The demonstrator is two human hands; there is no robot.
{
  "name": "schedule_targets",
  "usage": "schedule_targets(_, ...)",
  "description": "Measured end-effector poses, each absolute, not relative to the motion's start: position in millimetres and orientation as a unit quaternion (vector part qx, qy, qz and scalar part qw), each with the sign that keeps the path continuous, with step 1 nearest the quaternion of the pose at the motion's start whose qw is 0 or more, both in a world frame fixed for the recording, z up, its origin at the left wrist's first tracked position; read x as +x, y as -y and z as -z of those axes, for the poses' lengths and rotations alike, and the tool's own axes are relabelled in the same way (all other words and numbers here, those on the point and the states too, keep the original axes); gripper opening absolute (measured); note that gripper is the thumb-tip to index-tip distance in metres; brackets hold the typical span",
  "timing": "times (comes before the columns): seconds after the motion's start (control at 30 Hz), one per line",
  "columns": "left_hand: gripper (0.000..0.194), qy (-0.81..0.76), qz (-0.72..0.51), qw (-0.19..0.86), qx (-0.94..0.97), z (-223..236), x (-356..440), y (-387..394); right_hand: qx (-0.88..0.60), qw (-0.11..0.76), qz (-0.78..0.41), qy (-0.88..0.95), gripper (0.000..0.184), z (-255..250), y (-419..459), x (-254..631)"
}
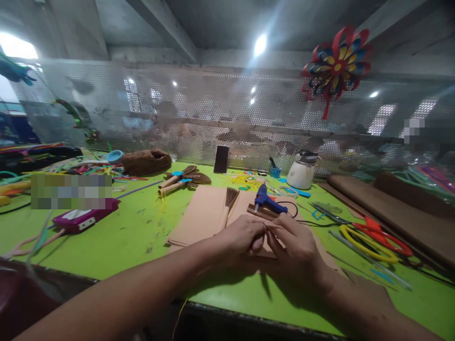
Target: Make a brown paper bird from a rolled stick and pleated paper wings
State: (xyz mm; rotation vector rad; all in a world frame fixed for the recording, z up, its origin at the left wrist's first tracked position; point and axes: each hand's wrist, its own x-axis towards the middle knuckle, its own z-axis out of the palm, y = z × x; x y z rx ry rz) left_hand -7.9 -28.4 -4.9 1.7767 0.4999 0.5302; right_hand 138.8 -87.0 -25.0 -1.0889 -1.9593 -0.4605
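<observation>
My left hand (245,234) and my right hand (295,241) meet over the brown paper at the table's front. The fingertips of both pinch a thin brown strip (266,228), mostly hidden by the fingers. Just beyond them a blue glue gun (270,201) rests on dark brown pleated strips (261,211). Left of it, a brown fringed bundle with a pale wrapped stem (231,198) lies on sheets of brown paper (199,213).
On the green table (135,237) lie a purple power strip (85,215), fan-shaped brown pieces (185,180) and red-handled scissors (382,234) with a yellow ring (368,244). A phone (221,159) and white jug (302,170) stand behind. A brown roll (398,203) lies right.
</observation>
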Motion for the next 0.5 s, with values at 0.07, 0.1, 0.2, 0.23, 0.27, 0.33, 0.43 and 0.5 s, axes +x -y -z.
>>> schedule_targets(0.07, 0.034, -0.214, -0.231, 0.575, 0.755, 3.5, -8.5, 27.9, -0.434, 0.409, 0.178, 0.783, 0.022, 22.7, 86.8, 140.2)
schedule_targets(0.1, 0.035, -0.212, -0.234, 0.578, 0.753, 2.7, -8.6, 27.6, -0.429, 0.409, 0.173, 0.787, 0.021, 20.7, 86.8, 140.9)
schedule_targets(0.2, 0.034, -0.209, -0.227, 0.576, 0.757, -0.1, -9.3, 26.8, -0.41, 0.416, 0.161, 0.796, 0.018, 14.6, 87.4, 142.2)
schedule_targets(0.23, 0.034, -0.211, -0.223, 0.573, 0.76, -0.9, -9.5, 26.8, -0.406, 0.42, 0.162, 0.795, 0.017, 13.6, 87.6, 142.1)
schedule_targets(0.27, 0.034, -0.217, -0.222, 0.573, 0.758, -1.2, -9.7, 27.0, -0.403, 0.425, 0.164, 0.794, 0.017, 13.3, 87.7, 141.5)
schedule_targets(0.33, 0.034, -0.233, -0.229, 0.584, 0.743, -0.9, -9.8, 28.2, -0.401, 0.431, 0.165, 0.791, 0.017, 14.2, 88.0, 139.4)
schedule_targets(0.43, 0.033, -0.247, -0.232, 0.595, 0.729, 0.2, -9.2, 30.8, -0.414, 0.438, 0.15, 0.784, 0.014, 15.3, 88.2, 136.3)
schedule_targets(0.5, 0.033, -0.235, -0.221, 0.585, 0.744, -1.2, -8.5, 30.7, -0.438, 0.458, 0.125, 0.764, 0.012, 13.8, 87.6, 136.6)
